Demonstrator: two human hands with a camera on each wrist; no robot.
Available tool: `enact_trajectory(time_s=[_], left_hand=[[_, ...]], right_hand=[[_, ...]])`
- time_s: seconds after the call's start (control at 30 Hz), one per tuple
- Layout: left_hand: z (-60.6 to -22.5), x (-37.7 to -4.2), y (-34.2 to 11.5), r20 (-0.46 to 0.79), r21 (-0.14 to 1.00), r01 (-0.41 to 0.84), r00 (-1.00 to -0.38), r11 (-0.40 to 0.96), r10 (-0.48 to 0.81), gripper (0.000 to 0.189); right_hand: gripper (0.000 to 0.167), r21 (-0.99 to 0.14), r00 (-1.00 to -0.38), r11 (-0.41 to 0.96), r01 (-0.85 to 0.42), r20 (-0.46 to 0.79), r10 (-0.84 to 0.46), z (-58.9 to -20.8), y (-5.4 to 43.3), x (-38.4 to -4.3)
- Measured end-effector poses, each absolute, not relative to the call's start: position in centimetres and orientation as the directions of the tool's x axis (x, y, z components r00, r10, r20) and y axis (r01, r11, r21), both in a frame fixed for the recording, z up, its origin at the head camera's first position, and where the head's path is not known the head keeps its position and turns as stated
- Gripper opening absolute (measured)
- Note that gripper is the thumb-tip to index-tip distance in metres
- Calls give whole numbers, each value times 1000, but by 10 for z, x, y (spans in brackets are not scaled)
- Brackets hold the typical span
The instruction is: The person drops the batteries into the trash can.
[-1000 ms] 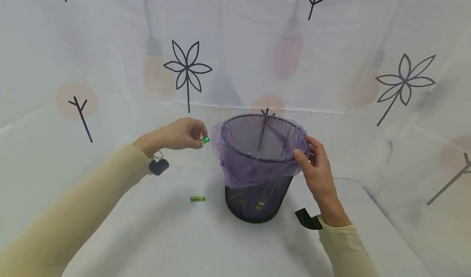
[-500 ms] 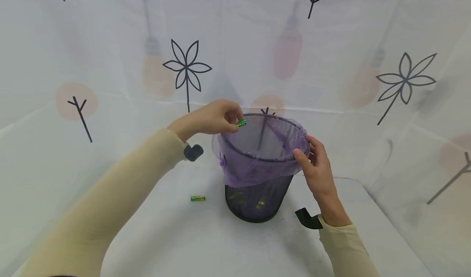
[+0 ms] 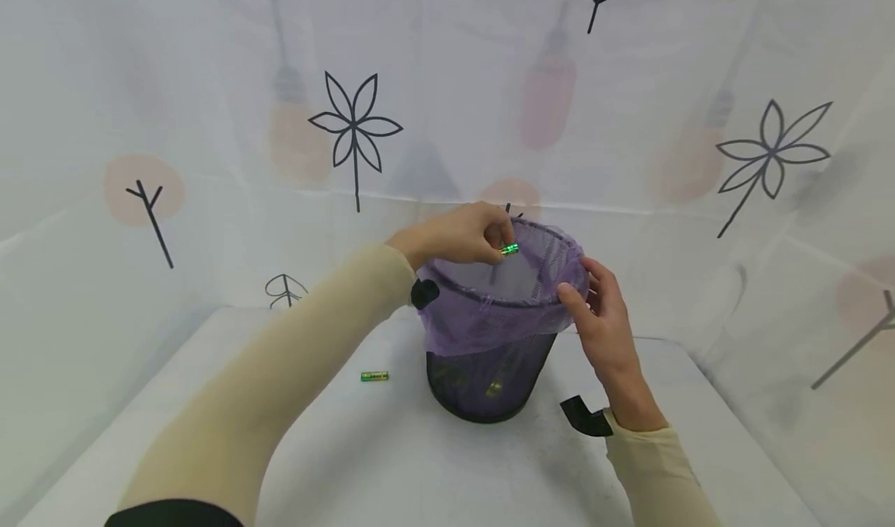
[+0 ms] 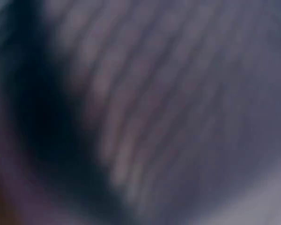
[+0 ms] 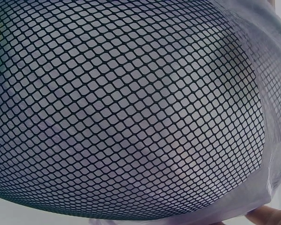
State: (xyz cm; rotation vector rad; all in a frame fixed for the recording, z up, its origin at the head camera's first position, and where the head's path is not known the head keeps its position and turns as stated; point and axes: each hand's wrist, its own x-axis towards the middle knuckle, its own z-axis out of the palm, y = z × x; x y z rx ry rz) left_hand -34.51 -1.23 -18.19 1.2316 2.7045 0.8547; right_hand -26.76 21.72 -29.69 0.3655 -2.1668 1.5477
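Over the mouth of a black mesh wastebasket (image 3: 513, 379), my left hand (image 3: 461, 234) pinches a green battery (image 3: 510, 249) between thumb and fingertips. A thin purple bin liner (image 3: 461, 329) lines the basket and folds down over its rim. At the rim's right side, my right hand (image 3: 600, 309) grips the edge with the liner, thumb in front. Close mesh (image 5: 131, 103) fills the right wrist view, with a finger (image 5: 271, 216) at the lower right corner. The left wrist view is blurred, showing dark rim and mesh.
A second green and gold battery (image 3: 374, 376) lies on the white table (image 3: 391, 465), left of the basket. Something yellowish (image 3: 494, 388) shows through the mesh near the basket's bottom. Behind the table hangs a white printed curtain (image 3: 447, 107).
My left hand has carried the battery rightward, from outside the basket's left rim to over its opening. My right hand has stayed on the rim.
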Motion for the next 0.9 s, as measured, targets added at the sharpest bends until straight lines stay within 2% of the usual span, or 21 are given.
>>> enact_trajectory(time_s=[0.23,0.47,0.9], left_hand=[[-193,-350,-5,156,487,675,-691,554,705,15],[-206,-354,-4,118,512,626,-729,588,674,18],[-211,-357,0,113,432,662,-713,612,692,19]], right_hand=[[64,-818,-861,339,-465,507,44,-296,216,-267],[64,-822,-862,327,-466,505,42,-296,216,-266],[62,-822,-860,320,-472,509,40,-297,217,-267]])
